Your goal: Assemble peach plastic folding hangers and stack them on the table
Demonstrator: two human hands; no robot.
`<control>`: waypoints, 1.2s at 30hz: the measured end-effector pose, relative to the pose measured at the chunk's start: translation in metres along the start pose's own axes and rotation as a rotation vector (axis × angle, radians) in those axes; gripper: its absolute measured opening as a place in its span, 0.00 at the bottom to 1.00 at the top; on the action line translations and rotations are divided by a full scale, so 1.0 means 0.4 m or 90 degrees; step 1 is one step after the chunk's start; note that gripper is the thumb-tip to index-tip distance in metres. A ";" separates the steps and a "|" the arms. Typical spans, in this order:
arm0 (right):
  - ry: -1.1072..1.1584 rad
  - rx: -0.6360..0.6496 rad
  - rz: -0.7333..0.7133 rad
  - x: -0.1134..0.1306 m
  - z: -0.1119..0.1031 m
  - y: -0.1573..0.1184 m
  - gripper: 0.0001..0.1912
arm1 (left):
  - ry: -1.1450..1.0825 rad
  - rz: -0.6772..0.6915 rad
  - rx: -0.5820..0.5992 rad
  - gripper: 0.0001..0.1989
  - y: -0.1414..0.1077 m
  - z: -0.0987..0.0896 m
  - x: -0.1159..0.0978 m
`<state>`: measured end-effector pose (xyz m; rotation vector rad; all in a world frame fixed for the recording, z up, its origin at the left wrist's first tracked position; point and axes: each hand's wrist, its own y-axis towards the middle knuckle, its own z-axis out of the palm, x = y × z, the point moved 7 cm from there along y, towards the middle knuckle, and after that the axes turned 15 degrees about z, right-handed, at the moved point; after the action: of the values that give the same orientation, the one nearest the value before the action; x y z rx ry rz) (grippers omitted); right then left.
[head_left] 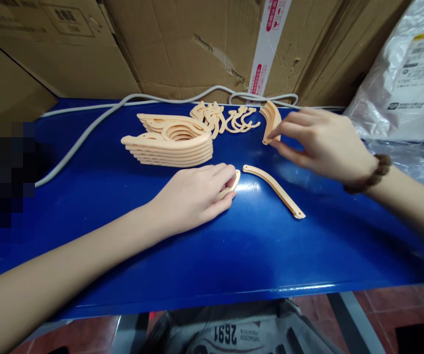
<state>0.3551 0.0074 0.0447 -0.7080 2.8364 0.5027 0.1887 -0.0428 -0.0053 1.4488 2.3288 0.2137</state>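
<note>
My left hand (200, 194) is closed around a beige curved piece (236, 182), whose tip sticks out past the fingers over the blue table. To its right a long curved beige strip (276, 189) with a hole at each end lies on the table. My right hand (309, 132) has its thumb and index finger at a small upright group of curved beige strips (270, 118) near the back. Whether a strip is pinched between those fingertips is too small to tell. A stack of flat beige hanger-shaped pieces (171, 147) lies behind my left hand.
Small beige hooks (241, 120) lie in a heap at the back of the blue table (182, 275). A white cable (97, 123) runs behind and left of the stack. Cardboard boxes (182, 49) stand along the back, and a clear plastic-wrapped package (407, 73) is at the right.
</note>
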 end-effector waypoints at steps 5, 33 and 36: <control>-0.113 0.042 0.050 -0.036 0.029 0.137 0.17 | -0.004 0.001 -0.003 0.05 0.001 0.000 0.000; 0.044 -0.056 0.026 -0.029 -0.004 0.234 0.01 | 0.076 0.002 0.021 0.07 -0.002 0.006 -0.017; 0.233 -0.070 0.099 -0.015 -0.019 0.159 0.02 | 0.101 -0.035 0.023 0.10 -0.001 0.001 -0.017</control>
<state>0.3289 0.0601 0.0709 -0.6592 3.2470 0.6119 0.1912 -0.0489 -0.0041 1.4295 2.5074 0.2822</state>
